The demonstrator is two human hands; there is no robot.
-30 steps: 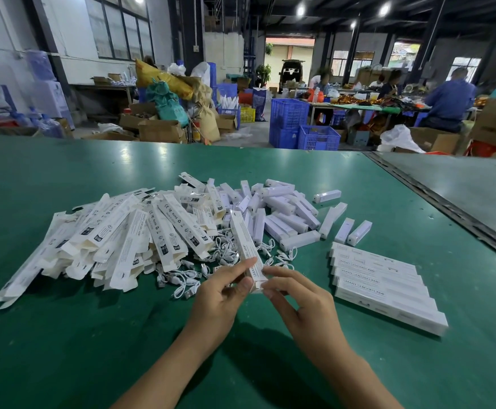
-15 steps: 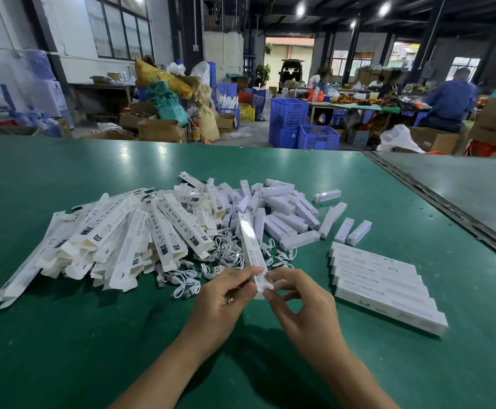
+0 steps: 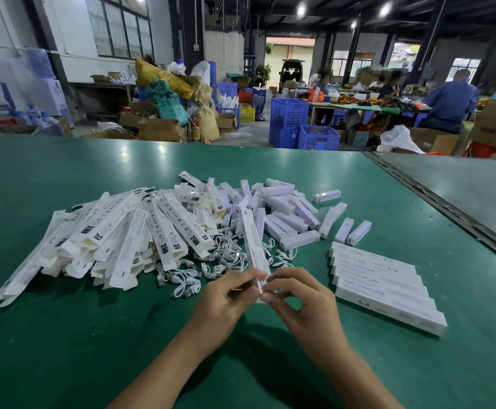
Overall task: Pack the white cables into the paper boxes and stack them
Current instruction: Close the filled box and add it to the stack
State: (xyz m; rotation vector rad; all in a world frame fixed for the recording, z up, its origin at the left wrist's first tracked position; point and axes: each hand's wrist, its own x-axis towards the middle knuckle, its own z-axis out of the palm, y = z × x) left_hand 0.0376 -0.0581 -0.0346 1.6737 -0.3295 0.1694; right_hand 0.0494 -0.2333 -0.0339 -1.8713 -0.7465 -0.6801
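Pinching the near end of the long white paper box point(image 3: 253, 246) between left hand point(image 3: 223, 302) and right hand point(image 3: 300, 302), fingers curled on it. Its long axis runs away from me. The row of finished white boxes point(image 3: 388, 284) lies rightward on the green table point(image 3: 64, 335), nearer my right hand.

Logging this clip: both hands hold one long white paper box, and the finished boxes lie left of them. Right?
No: the head view shows the finished white paper boxes lying right of them. The left hand and right hand do hold one long white paper box.
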